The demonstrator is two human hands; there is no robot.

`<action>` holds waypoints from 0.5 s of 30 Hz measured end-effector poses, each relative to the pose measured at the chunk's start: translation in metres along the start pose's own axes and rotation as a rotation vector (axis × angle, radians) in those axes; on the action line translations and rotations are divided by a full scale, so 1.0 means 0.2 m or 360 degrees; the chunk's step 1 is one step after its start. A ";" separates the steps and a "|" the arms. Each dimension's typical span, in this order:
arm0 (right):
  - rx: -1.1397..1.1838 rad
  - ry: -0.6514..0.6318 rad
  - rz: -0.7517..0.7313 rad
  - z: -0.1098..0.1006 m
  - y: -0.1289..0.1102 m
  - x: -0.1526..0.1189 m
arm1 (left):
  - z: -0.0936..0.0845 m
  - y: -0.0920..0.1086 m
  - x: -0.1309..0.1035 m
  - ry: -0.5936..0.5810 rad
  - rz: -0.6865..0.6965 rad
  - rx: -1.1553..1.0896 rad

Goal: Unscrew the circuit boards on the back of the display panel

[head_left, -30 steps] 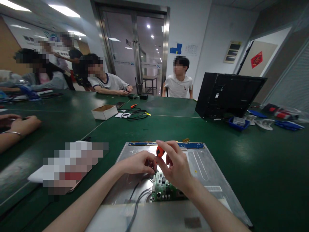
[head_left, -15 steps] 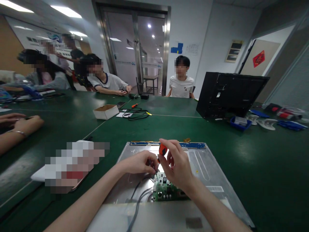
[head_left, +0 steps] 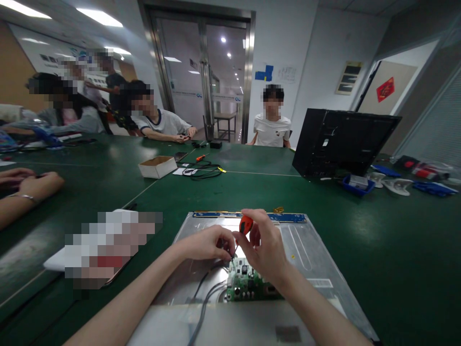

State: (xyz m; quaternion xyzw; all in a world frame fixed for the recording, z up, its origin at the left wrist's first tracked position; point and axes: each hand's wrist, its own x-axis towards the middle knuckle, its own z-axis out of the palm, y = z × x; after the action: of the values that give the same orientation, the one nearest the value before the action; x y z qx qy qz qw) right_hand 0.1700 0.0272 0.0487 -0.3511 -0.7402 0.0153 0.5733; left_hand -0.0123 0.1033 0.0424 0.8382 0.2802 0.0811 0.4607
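Note:
My right hand (head_left: 268,247) grips the orange and black handle of a small screwdriver (head_left: 245,224), which is tilted with its thin shaft pointing down and left. The tip is at the upper left corner of a green circuit board (head_left: 247,283). My left hand (head_left: 212,243) is closed beside the shaft, fingertips pinched near the tip; what they hold, if anything, is hidden. The board lies on the silvery metal back of a display panel (head_left: 300,254). Grey and black cables (head_left: 205,307) run from the board's left side toward me. My right hand covers part of the board.
Left of the panel lies a blurred-out flat item (head_left: 54,259). Beyond are an open white box (head_left: 158,166), a black cable (head_left: 203,174) and another orange screwdriver (head_left: 200,157). A black monitor housing (head_left: 345,142) stands at right, near a blue tray (head_left: 358,186). A co-worker's hands (head_left: 39,185) are at left.
The screwdriver handle and my right fingers have shifted slightly to the right, and the handle leans a little more. My left hand stays nearly in place.

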 end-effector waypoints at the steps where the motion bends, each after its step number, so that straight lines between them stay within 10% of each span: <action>1: -0.0002 0.0007 0.0000 0.00 0.00 0.00 | 0.00 0.00 0.00 -0.0004 0.0000 0.0000; 15: 0.0026 -0.0155 -0.0033 -0.02 -0.02 0.00 | -0.01 -0.02 0.00 -0.0029 0.0038 -0.0006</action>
State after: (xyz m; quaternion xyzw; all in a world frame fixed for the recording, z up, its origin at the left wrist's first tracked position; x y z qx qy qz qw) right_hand 0.1718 0.0232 0.0521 -0.3376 -0.7706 0.0324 0.5396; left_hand -0.0136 0.1066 0.0397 0.8414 0.2657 0.0796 0.4638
